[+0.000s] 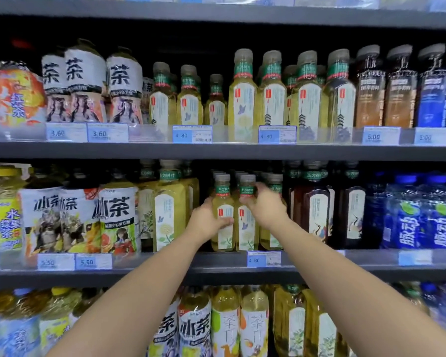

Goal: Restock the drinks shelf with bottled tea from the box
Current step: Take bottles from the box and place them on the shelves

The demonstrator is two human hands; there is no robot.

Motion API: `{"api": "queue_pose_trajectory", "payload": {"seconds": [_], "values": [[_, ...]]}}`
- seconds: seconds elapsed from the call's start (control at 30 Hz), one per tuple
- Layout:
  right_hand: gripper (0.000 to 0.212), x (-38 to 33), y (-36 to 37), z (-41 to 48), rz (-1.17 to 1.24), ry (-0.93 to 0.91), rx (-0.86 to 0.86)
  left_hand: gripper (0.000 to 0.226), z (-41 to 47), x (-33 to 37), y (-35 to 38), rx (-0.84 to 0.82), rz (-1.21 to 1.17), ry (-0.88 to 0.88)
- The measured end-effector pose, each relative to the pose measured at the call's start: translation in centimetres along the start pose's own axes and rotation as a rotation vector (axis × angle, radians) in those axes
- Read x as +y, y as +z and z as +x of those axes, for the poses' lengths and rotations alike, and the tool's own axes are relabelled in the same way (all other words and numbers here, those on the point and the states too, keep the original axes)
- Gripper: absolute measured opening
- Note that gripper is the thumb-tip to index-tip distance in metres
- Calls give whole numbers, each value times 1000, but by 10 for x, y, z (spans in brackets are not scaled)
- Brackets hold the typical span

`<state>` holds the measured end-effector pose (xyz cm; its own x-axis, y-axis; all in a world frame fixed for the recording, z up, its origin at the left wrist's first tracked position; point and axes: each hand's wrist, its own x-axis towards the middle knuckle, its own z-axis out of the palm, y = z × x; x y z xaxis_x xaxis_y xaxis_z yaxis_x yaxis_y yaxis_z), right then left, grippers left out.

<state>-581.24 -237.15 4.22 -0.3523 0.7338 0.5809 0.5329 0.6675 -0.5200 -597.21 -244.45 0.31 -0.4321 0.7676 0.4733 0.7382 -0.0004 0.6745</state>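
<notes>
Left hand [209, 222]: closed round the body of the left tea bottle [223, 194].
Right hand [265, 204]: curled over the shoulder of the right tea bottle [247, 228].
Bottles: stood upright, side by side, at the front of the middle shelf [371, 260].
Price tag [264, 258]: fixed just below them.

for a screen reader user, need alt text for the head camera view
Two bare hands reach to a grey shelf of drinks: the left hand grips a small pale-yellow plastic tea bottle by its body, the right hand grips the matching bottle beside it near the neck.
</notes>
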Motion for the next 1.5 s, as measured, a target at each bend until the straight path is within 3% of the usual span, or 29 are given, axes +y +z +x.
{"api": "queue_pose_trajectory", "payload": {"seconds": [0.1, 0.17, 0.37, 0.6, 0.7, 0.9, 1.03, 1.17, 1.3, 1.5], "values": [[74, 5, 4, -10, -369, -89, 99, 72, 0, -9, 3, 19, 53, 12], [82, 9, 6, -13, -487, -95, 75, 71, -3, -15, 5, -26, 82, -9], [57, 16, 12, -11, -518, -82, 41, 59, 4, -16, 10, -172, 160, -86], [39, 12, -4, -34, -502, -117, 25, 37, -14, 1, 8, -83, 246, -141], [38, 8, -20, -59, -479, -150, 7, 35, -44, 16, -4, 6, 274, -80], [33, 4, -28, -127, -426, -124, -71, 21, -128, 41, -11, 186, 486, 214], [31, 21, -12, -190, -382, -129, -135, 21, -196, 34, 6, 113, 571, 316], [26, 48, 19, -257, -374, -93, -254, 21, -256, 2, 34, -18, 597, 296], [33, 74, 54, -329, -320, -19, -351, 22, -309, -45, 70, -100, 530, 242], [25, 133, 122, -423, -289, 69, -540, 13, -395, -132, 135, -253, 535, 97]]}}
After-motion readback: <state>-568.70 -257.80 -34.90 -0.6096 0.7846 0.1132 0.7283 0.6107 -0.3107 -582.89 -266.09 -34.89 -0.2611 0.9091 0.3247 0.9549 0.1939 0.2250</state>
